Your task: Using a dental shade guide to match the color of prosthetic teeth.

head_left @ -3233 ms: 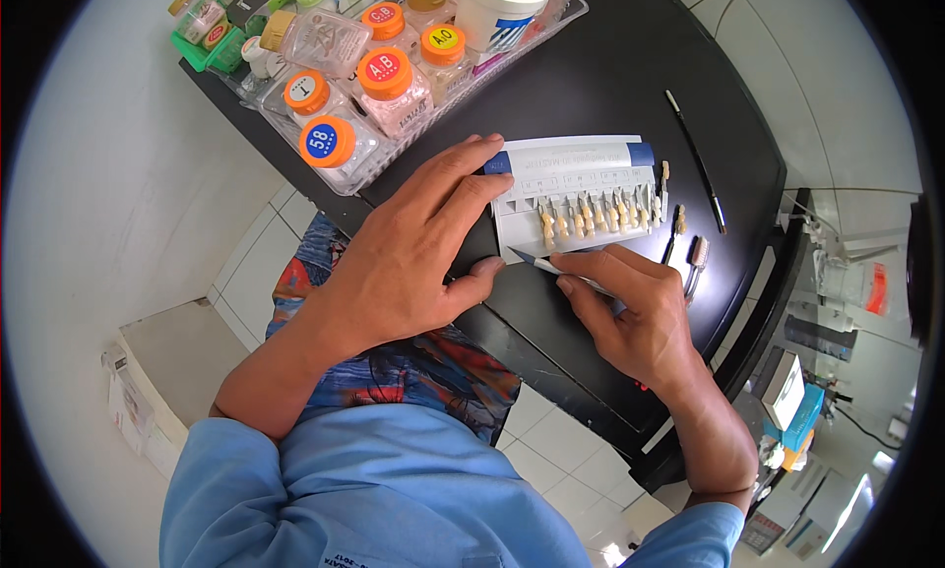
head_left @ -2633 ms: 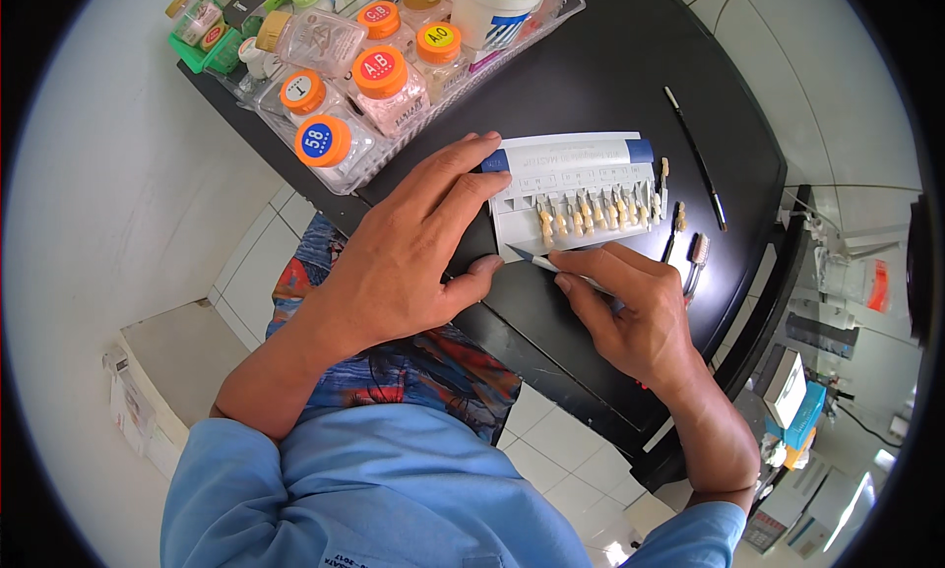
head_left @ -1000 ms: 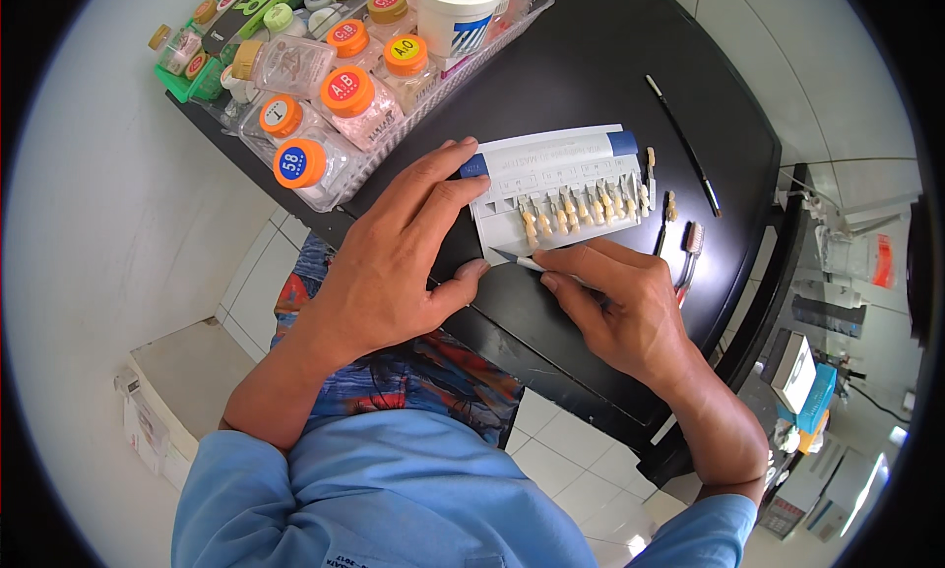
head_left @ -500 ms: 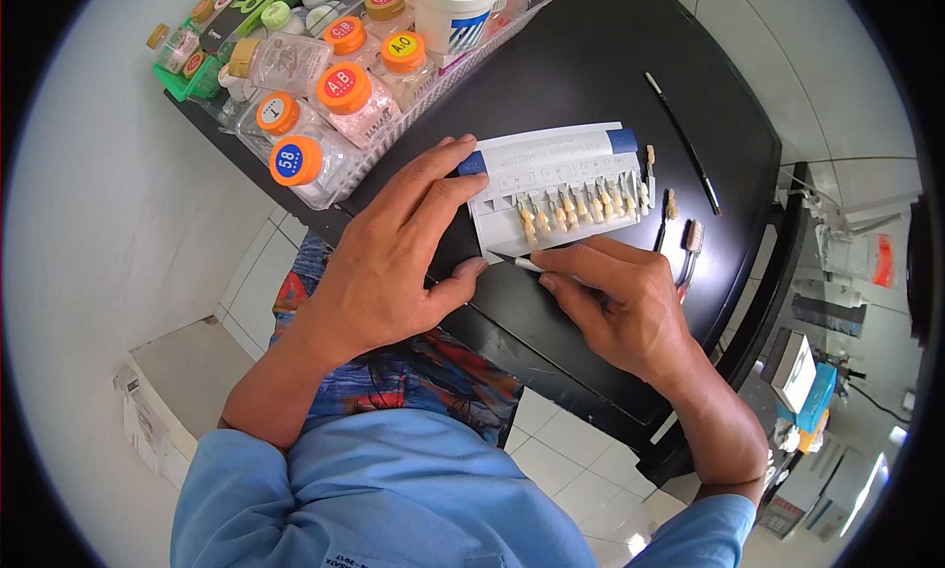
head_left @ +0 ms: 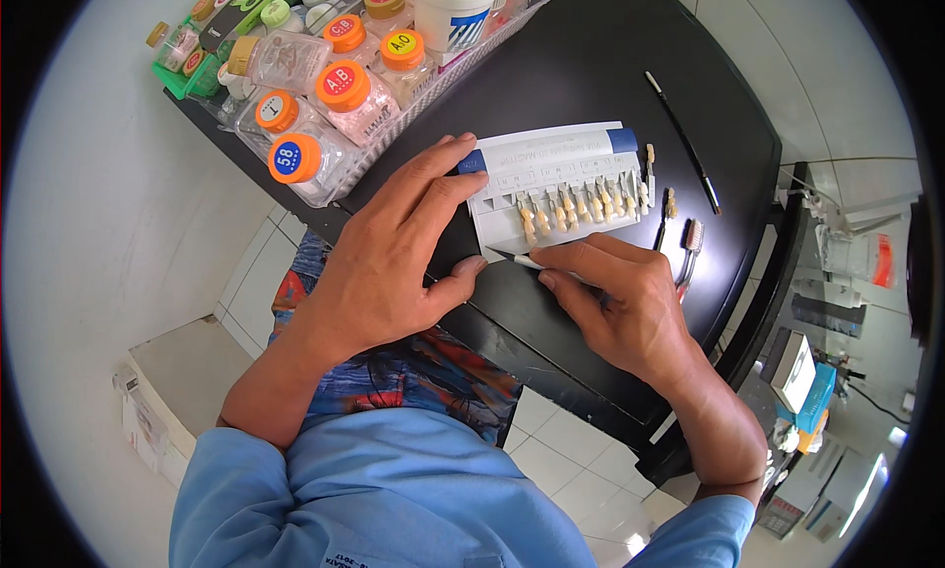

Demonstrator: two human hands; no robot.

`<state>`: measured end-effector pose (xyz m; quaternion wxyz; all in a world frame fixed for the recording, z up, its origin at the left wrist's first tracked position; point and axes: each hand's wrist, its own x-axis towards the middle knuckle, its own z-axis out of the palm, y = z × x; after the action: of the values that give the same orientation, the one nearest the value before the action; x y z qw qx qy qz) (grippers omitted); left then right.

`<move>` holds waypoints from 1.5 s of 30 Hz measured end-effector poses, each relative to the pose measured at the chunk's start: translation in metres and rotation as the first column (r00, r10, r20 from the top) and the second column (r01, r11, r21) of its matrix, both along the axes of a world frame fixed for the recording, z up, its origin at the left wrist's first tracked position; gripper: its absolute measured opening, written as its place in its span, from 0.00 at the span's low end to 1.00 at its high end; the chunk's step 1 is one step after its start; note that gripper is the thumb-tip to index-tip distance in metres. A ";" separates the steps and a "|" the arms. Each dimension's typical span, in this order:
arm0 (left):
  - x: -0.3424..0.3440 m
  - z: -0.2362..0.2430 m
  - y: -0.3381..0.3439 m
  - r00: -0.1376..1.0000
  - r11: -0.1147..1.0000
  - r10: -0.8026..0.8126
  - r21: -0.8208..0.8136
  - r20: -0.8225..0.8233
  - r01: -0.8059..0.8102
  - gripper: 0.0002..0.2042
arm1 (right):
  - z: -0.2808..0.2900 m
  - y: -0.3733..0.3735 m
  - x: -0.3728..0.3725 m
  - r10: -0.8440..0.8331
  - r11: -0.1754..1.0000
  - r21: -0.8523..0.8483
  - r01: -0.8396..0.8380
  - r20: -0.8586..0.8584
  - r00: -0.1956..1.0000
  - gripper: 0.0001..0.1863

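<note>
A tooth shade guide (head_left: 551, 153), white with blue ends, lies on the black table. Its row of tooth-coloured tabs (head_left: 581, 204) points toward me. My left hand (head_left: 394, 233) is open at its left end, with fingertips touching the blue end and the thumb spread near the lower left corner. Between the thumb and fingers of my right hand (head_left: 625, 297) is a slim pointed tool (head_left: 525, 261) with a white shaft and dark tip. That tip rests at the guide's lower left edge; I cannot tell whether it is a brush or a blade.
A clear basket (head_left: 418, 105) of orange-capped jars (head_left: 345, 86) and a white tub (head_left: 453, 12) stands at the far left. Right of the guide lie a thin black brush (head_left: 682, 140), a toothbrush (head_left: 694, 241) and a loose shade tab (head_left: 671, 206). The table's front edge (head_left: 551, 356) runs below my hands.
</note>
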<state>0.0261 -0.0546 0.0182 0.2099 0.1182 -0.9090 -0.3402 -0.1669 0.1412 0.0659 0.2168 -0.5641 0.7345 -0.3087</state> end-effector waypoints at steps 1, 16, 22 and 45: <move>0.000 0.000 0.000 1.000 1.000 0.001 -0.002 -0.002 -0.001 0.36 | 0.001 -0.001 0.000 0.000 1.000 0.001 0.000 -0.003 1.000 0.10; 0.000 0.000 0.000 1.000 1.000 -0.002 -0.002 0.001 0.002 0.35 | -0.001 -0.001 0.001 -0.004 1.000 -0.016 0.004 0.013 1.000 0.10; -0.002 0.000 0.001 1.000 1.000 0.000 -0.007 0.009 0.000 0.35 | 0.000 0.000 0.000 -0.009 1.000 -0.026 0.009 0.005 1.000 0.11; -0.005 0.008 -0.003 0.999 0.997 -0.035 0.072 0.042 0.031 0.37 | 0.022 0.005 -0.009 0.011 0.996 -0.086 -0.036 -0.280 0.960 0.16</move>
<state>0.0216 -0.0572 0.0267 0.1800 0.1180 -0.9024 -0.3733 -0.1756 0.1459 0.0881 0.0891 -0.6199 0.7362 -0.2563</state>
